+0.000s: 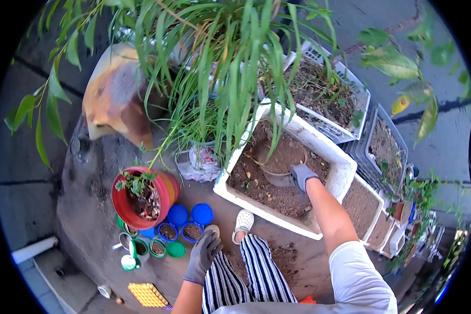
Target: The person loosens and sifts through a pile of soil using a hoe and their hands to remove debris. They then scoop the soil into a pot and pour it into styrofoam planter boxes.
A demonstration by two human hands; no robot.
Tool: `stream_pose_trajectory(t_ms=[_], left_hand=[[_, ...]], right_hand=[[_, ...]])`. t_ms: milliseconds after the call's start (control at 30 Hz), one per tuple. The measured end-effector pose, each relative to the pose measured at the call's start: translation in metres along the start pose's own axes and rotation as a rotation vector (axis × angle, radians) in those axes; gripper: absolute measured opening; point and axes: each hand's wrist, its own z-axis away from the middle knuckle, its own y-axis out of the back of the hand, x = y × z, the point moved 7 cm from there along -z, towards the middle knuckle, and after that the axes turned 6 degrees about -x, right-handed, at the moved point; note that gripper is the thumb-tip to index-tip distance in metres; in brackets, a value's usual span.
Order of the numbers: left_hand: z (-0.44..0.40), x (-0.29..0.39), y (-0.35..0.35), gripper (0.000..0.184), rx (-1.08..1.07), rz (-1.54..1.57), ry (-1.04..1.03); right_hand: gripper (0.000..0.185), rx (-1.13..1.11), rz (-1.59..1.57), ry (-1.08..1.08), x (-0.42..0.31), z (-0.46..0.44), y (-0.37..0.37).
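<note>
My right hand (301, 177), in a grey glove, is closed at the near right rim of a round soil-filled bowl (278, 179). The bowl sits tilted in the dark soil inside a large white foam box (227, 184). Its exact kind is unclear, and the glove hides part of its rim. Over my left knee hangs my left hand (203, 257), also gloved in grey. Its fingers are loosely extended and hold nothing that I can see.
Left of the box stands a red flowerpot (121, 201) with a small plant. Several small tubs, including a blue tub (192, 232), sit below it. Long green leaves (220, 68) hang over the box. Planters (358, 133) line the right. A yellow tray (147, 295) lies at lower left.
</note>
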Motion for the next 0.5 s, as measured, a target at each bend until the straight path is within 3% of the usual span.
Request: stream_pose_trajectory(t_ms=[33, 100, 233, 400, 467, 500], left_hand=[[0.002, -0.002, -0.003, 0.037, -0.005, 0.012, 0.002], [0.009, 0.001, -0.013, 0.038, 0.007, 0.078, -0.016], [0.010, -0.004, -0.004, 0.040, 0.024, 0.084, -0.034], [0.012, -0.007, 0.016, 0.036, 0.044, 0.183, -0.080], [0.005, -0.015, 0.027, 0.038, 0.027, 0.221, -0.080], [0.006, -0.013, 0.024, 0.039, 0.022, 0.218, -0.081]], right_hand=[[0.036, -0.014, 0.012, 0.007, -0.021, -0.003, 0.009], [0.036, -0.104, -0.460, -0.393, -0.027, 0.002, 0.009], [0.036, -0.118, -0.313, -0.423, -0.027, 0.012, 0.018], [0.033, -0.231, 0.070, -0.333, 0.004, 0.014, 0.012], [0.027, -0.317, 0.547, -0.020, -0.006, 0.008, 0.003], [0.024, -0.317, 0.636, 0.037, -0.011, 0.005, -0.001]])
